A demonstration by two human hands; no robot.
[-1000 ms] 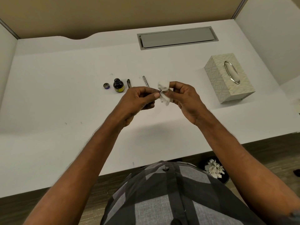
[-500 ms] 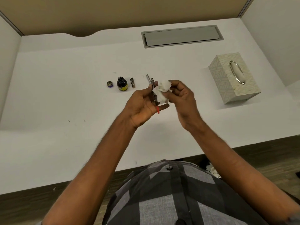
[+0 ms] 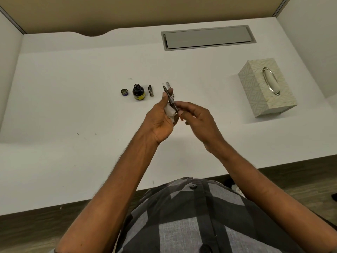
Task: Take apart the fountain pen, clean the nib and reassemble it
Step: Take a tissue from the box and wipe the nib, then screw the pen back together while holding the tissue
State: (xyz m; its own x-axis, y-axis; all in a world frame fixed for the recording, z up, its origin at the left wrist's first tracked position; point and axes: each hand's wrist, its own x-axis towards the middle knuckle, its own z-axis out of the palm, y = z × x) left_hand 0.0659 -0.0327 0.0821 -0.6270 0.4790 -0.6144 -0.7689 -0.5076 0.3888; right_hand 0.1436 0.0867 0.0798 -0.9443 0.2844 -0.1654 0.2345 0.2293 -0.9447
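Observation:
My left hand point(image 3: 160, 121) is raised over the desk, palm toward me. It holds a thin dark pen part point(image 3: 171, 100) under the thumb, nib end pointing away from me. A crumpled white tissue point(image 3: 169, 111) is tucked in the same palm. My right hand point(image 3: 197, 117) meets it from the right, and its thumb and forefinger pinch the pen part's near end. On the desk behind lie an open ink bottle point(image 3: 138, 92), its cap point(image 3: 124, 92), a short dark pen piece point(image 3: 150, 90) and a slim clear piece point(image 3: 168, 84), partly hidden by my fingers.
A patterned tissue box point(image 3: 267, 86) stands at the right. A grey cable hatch point(image 3: 207, 37) is set into the white desk point(image 3: 63, 106) at the back. Partition walls close in the left, back and right sides. The desk's front edge runs just before my body.
The tissue has gone from my right fingers into my left palm. The pen part has swung from lying across to pointing away from me, and my right fingers now pinch its near end.

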